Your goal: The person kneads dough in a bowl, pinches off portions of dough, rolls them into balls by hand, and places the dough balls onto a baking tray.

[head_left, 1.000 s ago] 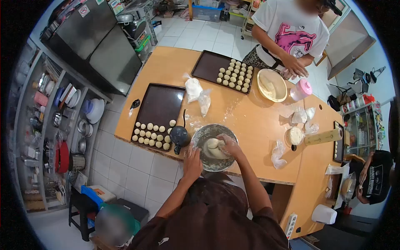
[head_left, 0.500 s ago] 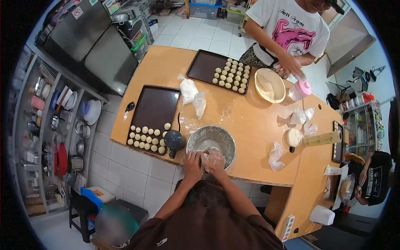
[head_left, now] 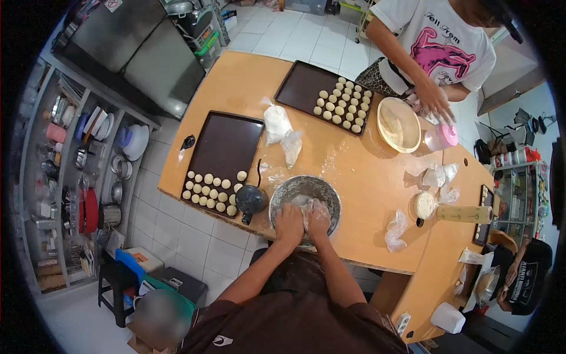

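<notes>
Your left hand (head_left: 289, 223) and right hand (head_left: 319, 219) on dough (head_left: 301, 200), below frame centre; can't tell if grip closes. Likely soft, clingy: cup sides broadly.

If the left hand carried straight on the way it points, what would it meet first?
Probably the far inner wall of the mixing bowl, ahead of the left hand. Depth is unclear: if the hand angles downward, the pale dough or the bowl's bottom might come first.
</notes>
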Demonstrator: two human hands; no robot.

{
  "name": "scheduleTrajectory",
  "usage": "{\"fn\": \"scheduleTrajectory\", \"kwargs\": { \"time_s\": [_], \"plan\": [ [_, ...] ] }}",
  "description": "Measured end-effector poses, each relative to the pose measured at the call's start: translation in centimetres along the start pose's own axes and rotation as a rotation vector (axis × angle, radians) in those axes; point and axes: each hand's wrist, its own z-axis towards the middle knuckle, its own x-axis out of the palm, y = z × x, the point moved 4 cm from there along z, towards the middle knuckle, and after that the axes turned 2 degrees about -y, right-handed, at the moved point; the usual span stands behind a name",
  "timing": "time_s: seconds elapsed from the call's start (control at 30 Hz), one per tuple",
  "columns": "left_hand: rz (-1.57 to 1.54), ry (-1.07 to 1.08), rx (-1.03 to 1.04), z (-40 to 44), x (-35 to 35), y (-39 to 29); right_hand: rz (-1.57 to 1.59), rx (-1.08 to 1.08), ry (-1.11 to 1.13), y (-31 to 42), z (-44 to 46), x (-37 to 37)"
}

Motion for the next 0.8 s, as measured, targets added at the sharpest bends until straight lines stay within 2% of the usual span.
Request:
{"fn": "scheduleTrajectory", "kwargs": {
  "time_s": [0.17,0.27,0.4,0.5,0.6,0.7,0.8],
  "plan": [
    [0.072,-0.108,-0.013,2.2,0.4,-0.8,-0.070,0.303,0.208,0.7,3.4,-2.7],
    [0.072,-0.021,-0.067,3.3,1.2,-0.6,0.065,0.458,0.216,1.6,5.4,-3.9],
    [0.189,-0.047,-0.122,3.9,2.7,-0.8,0.022,0.548,0.096,1.6,5.7,-3.2],
    [0.168,0.028,-0.144,5.1,3.0,-0.3,0.034,0.478,0.004,1.4,5.4,-2.5],
    [0.132,0.097,-0.149,5.3,2.6,-0.4,0.061,0.571,0.056,1.4,5.7,-2.8],
    [0.162,0.062,-0.144,5.4,1.8,-1.1,-0.005,0.459,-0.002,0.8,5.2,-2.3],
    [0.205,-0.020,-0.126,5.3,3.0,-0.1,0.070,0.357,0.171,0.6,4.2,-2.6]
  ]
}}
